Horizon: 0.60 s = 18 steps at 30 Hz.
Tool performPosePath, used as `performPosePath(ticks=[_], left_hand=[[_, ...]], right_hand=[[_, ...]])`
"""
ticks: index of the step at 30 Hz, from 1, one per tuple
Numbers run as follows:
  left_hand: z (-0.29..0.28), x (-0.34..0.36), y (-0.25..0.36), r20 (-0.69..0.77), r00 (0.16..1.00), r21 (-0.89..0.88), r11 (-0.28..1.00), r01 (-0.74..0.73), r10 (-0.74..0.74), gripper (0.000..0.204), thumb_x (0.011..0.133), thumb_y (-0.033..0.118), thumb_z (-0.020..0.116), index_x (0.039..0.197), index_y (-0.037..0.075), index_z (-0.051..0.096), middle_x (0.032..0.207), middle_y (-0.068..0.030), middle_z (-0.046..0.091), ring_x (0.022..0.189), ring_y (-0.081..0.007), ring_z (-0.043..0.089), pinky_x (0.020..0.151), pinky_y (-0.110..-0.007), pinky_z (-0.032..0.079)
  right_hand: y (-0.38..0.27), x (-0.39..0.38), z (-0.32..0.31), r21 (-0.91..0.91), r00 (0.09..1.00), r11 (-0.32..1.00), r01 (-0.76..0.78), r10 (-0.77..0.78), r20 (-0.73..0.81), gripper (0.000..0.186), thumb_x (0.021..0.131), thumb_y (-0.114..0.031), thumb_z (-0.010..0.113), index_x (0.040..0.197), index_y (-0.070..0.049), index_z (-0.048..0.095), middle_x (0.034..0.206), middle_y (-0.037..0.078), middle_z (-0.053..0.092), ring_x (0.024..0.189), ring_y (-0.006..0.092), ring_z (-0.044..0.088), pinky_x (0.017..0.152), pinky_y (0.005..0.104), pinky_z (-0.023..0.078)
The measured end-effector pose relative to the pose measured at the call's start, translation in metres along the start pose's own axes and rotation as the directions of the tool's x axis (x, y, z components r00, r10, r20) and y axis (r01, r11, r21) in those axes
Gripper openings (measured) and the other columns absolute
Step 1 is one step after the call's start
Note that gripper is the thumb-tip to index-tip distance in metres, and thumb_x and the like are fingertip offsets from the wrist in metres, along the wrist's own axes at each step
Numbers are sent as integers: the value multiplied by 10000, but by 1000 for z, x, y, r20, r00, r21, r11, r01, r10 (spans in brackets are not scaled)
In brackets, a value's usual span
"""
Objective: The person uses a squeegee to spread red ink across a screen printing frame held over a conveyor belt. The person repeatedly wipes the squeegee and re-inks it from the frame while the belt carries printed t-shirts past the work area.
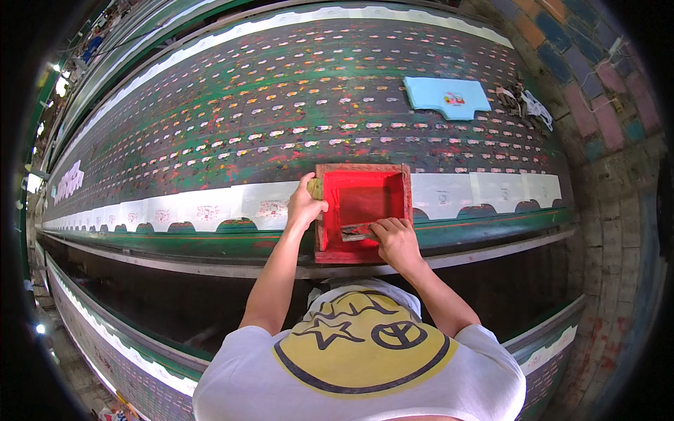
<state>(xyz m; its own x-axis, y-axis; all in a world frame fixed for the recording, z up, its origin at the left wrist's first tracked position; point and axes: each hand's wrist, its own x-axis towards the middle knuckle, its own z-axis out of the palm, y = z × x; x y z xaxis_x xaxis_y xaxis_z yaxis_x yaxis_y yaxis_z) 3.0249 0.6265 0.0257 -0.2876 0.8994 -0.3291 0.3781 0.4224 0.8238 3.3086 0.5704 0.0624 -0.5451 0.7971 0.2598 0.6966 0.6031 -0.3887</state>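
A wooden screen-printing frame (372, 193) with red ink inside rests on the row of white cut pieces along the near edge of the long table. My left hand (307, 203) is closed on a yellowish wooden grip at the frame's left side. Inside the lower part of the frame, my right hand (393, 238) holds a dark, ink-stained squeegee (354, 231), fingers wrapped over its top.
The long table (246, 121) bears rows of small printed marks and more white pieces (505, 189). Light blue pieces (447, 97) and crumpled rags (533, 105) lie at back right. Another long table runs behind me; paved floor is at right.
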Motion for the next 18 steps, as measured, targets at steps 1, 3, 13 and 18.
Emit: performPosePath(ticks=[1,3,13,18], left_hand=[[2,-2,6,6,1000,-20,1000,4,-4,996,621,-10,831,1556,138,522,1190,-134,761,1075,-285,738,914,-397,593],[15,-5,22,11,1000,-51,999,20,-19,997,632,-52,819,1567,105,509,1181,-112,750,1055,-243,723,898,-368,592],[148,-24,99,33,999,-93,996,-3,6,989,648,-39,825,1569,124,504,1209,-116,747,1081,-247,721,927,-375,584],[198,-28,111,19,1000,-34,999,-20,20,991,652,-49,817,1575,111,493,1196,-121,749,1075,-245,722,919,-378,583]], right_hand=[[4,1,-7,-7,1000,1000,-4,4,-3,300,772,-40,724,1068,-73,754,1111,89,761,1058,283,720,933,459,530],[13,0,-23,-20,1000,1000,-12,12,-9,292,779,-46,724,1068,-73,756,1111,88,764,1054,284,721,939,457,531],[124,-54,-96,-109,996,994,-22,12,-86,206,805,-69,707,1008,-74,738,1061,78,755,1015,281,712,888,451,526],[169,-79,-111,-78,996,997,-25,18,-87,227,799,-65,710,1022,-70,749,1065,83,757,1016,286,712,890,455,527]])
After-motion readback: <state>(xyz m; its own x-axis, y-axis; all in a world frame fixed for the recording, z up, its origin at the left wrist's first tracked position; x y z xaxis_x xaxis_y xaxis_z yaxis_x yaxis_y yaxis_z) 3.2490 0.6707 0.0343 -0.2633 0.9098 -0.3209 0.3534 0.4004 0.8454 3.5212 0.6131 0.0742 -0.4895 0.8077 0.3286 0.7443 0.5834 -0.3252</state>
